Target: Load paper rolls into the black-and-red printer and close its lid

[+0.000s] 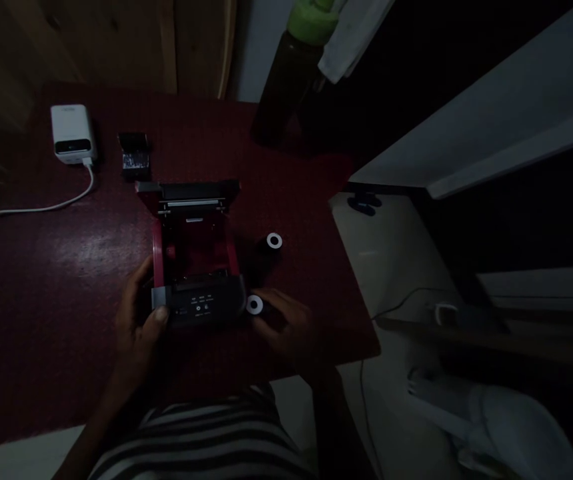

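Observation:
A small black-and-red printer (206,303) lies on the table with its lid (194,193) raised, so its red inner compartment (194,247) shows with no roll in it. My left hand (139,320) is closed around the printer's left front corner, thumb on top by a grey piece. At the printer's right side, my right hand (286,327) pinches a small roll (254,305), its pale ring-shaped end with a dark hole facing up. A second similar roll (274,241) stands on the table beyond that hand. Dim light hides the rolls' sides.
On the dark red table (91,360), a white power bank (71,133) with a white cable (51,209) stands far left. Near it is a small open black case (135,157). A dark bottle with a green cap (311,23) stands at the back. The table's right edge drops to the floor.

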A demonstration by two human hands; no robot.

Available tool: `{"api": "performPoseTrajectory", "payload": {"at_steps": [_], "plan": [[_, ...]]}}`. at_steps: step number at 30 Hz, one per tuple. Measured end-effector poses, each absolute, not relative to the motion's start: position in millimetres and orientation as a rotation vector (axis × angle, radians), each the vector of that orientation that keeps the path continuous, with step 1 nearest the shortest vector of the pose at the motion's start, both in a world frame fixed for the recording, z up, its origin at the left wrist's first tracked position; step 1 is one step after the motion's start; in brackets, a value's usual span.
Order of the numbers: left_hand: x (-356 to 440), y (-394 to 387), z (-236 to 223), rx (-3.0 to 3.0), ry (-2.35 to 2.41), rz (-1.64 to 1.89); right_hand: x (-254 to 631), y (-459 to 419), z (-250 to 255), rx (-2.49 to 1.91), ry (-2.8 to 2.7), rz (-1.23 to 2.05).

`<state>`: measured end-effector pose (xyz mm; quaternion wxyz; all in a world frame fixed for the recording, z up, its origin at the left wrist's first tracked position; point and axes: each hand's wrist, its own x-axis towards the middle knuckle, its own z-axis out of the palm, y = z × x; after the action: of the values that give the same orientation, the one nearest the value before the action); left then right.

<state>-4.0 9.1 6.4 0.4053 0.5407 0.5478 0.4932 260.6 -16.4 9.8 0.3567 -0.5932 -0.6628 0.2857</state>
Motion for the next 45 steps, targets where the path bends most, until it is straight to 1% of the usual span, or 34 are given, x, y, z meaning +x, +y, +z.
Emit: {"api": "performPoseTrajectory", "payload": {"at_steps": [3,6,10,12,14,15,17,18,21,23,25,29,31,34,36,41,45], "plan": [[-4,9,7,1.345,1.378,1.253,255,-17,5,-1.560,-1.680,0.769],[-4,9,5,1.301,1.394,1.244,264,-26,15,-1.630,-1.733,0.742],[-5,8,0,1.272,1.405,1.231,296,-34,40,-1.735,-1.835,0.615],[-6,7,-1,1.285,1.410,1.237,311,-24,47,-1.775,-1.759,0.475],[-6,8,-1,1.308,1.417,1.245,320,-1,42,-1.814,-1.604,0.398],[-6,8,-1,1.317,1.414,1.247,320,13,35,-1.818,-1.539,0.422],[-6,9,0,1.320,1.401,1.243,316,44,16,-1.768,-1.459,0.619],[-6,9,1,1.322,1.391,1.244,311,57,6,-1.744,-1.435,0.662],[-6,10,2,1.335,1.369,1.250,299,80,-11,-1.708,-1.423,0.685],[-6,10,1,1.346,1.364,1.246,296,77,0,-1.699,-1.421,0.685],[-7,10,1,1.361,1.362,1.235,299,65,31,-1.666,-1.453,0.689],[-7,10,1,1.403,1.359,1.235,296,43,106,-1.461,-1.869,0.563],[-7,10,2,1.411,1.346,1.239,281,46,127,-1.357,-2.120,0.527],[-7,10,2,1.409,1.319,1.244,241,63,128,-1.224,-2.420,0.440],[-7,9,3,1.418,1.304,1.252,213,77,121,-1.223,-2.612,0.398],[-8,9,5,1.460,1.303,1.248,171,97,114,-1.534,-2.846,0.327],[-8,9,5,1.463,1.302,1.238,169,104,105,-1.590,-2.845,0.403]]}}
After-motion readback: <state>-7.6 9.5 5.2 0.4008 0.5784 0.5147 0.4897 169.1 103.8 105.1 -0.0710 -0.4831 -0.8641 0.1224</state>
